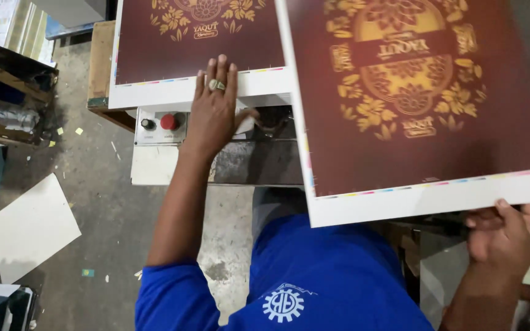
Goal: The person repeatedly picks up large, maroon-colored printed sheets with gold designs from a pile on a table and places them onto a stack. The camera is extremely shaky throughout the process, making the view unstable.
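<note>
Fingers (216, 76) of our left hand (215, 113) lie flat and close together on the white margin of the maroon sheet in the machine (191, 43), while our right hand (503, 236) pinches the loose printed sheet (412, 110), which fans out toward 11 o'clock.

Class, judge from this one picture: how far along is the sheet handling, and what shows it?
Done: one printed maroon sheet lies on the machine table. In hand: the left hand rests flat on that sheet's white edge, while the right hand grips a second printed sheet by its white margin. Left: the second sheet is not yet laid down.
</note>
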